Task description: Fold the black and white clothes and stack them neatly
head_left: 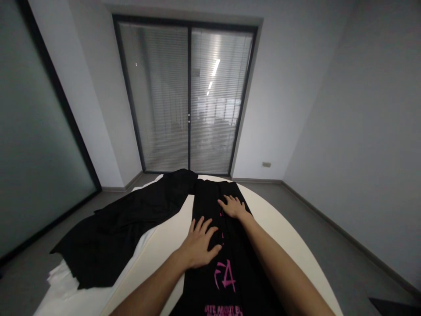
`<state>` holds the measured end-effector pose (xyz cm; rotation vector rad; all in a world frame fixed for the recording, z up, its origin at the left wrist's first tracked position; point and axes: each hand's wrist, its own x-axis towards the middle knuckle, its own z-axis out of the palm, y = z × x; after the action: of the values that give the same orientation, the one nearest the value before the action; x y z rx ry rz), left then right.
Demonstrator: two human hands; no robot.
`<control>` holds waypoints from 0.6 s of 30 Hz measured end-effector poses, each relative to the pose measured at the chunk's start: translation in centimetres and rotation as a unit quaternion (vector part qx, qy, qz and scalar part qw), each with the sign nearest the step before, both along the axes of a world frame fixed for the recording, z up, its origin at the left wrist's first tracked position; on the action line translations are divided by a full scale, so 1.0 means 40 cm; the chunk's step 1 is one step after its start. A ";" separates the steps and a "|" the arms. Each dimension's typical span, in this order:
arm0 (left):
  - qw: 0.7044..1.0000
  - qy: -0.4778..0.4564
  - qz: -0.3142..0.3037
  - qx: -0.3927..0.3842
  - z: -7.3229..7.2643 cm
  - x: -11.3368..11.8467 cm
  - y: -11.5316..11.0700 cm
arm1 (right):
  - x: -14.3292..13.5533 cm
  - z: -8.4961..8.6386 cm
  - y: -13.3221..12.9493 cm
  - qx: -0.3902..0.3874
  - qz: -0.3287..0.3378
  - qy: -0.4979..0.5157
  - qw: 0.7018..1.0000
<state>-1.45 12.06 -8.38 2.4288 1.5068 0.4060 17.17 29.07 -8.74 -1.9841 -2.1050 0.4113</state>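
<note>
A black garment with pink lettering (210,281) lies lengthwise on the table in front of me, its sides folded in along a line down the middle. My left hand (201,245) rests on its left part, fingers spread and palm down. Farther up on the right side, my right hand (233,206) also lies flat on the cloth with its fingers apart. Neither hand grips anything. The lower end of the garment runs out of view at the bottom.
Another black garment (131,219) lies on the table's left side, over white material (64,281). The pale, rounded table (289,237) curves past the cloth on the right. Beyond stand a glass double door with blinds (189,96) and grey walls (371,123).
</note>
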 end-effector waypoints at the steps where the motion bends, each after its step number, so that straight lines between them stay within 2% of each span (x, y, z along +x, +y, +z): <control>1: 1.000 0.005 -0.006 -0.003 -0.001 -0.002 0.007 | 0.003 -0.007 -0.008 -0.021 0.001 -0.020 1.000; 5: 1.000 0.009 -0.029 -0.003 -0.003 -0.011 0.049 | 0.017 -0.032 -0.009 -0.038 -0.016 -0.037 0.998; 12: 0.998 -0.011 -0.061 -0.014 0.007 -0.020 0.139 | 0.048 -0.056 0.050 0.017 -0.050 0.021 0.998; 15: 0.997 -0.028 -0.061 -0.025 0.019 -0.026 0.137 | 0.061 -0.055 0.060 0.057 -0.047 0.072 0.995; 18: 0.997 -0.044 -0.058 -0.016 0.046 -0.043 0.093 | 0.075 -0.044 0.047 0.098 -0.030 0.110 0.989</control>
<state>-3.16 15.79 -6.53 2.4255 1.3187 0.4531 20.19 30.95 -10.49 -1.7976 -1.8695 0.3763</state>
